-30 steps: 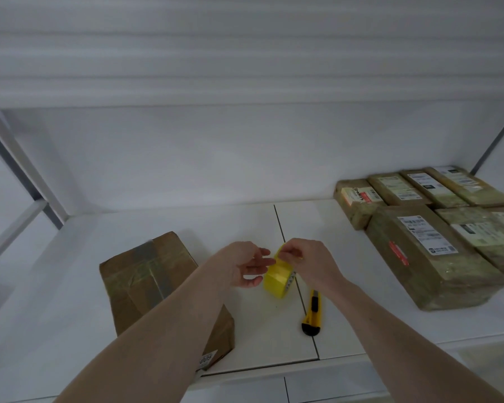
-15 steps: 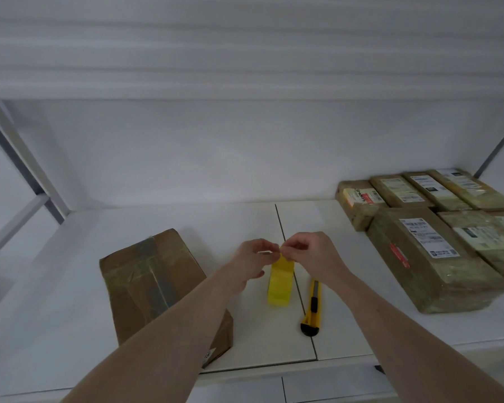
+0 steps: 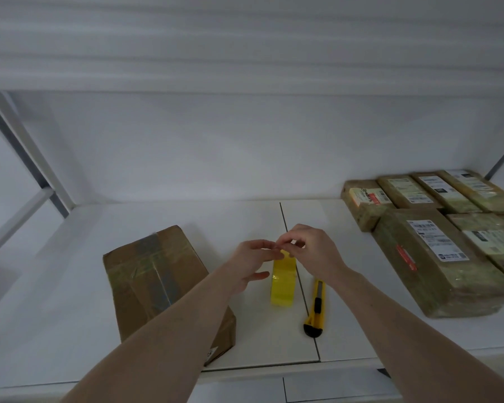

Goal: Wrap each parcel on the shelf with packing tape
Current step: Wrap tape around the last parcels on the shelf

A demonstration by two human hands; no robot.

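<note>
On the white shelf [image 3: 163,216], near its front edge at about 6 o'clock, a yellow tape roll [image 3: 282,282] stands on its rim, with both hands meeting at its top. The left hand [image 3: 252,264] has curled fingertips touching the roll's upper edge and its thumb spread loose beneath; the right hand [image 3: 313,251] pinches at the same spot, seemingly picking for the tape's free end, though whether either has actually caught it is too small to tell. A brown parcel [image 3: 157,282], only partly taped, lies at 9 o'clock just beside the left forearm; a stack of wrapped parcels [image 3: 437,251] fills 3 o'clock. Likely trouble: the upright roll could tip or roll toward the front edge if the pick pulls sideways, and a fine tape end may split or restick. A yellow utility knife [image 3: 314,308] lies just beside the roll at 5 o'clock, under the right wrist, so a careless drop of the arm could knock it off. Open room lies at 12 o'clock, toward the back wall
</note>
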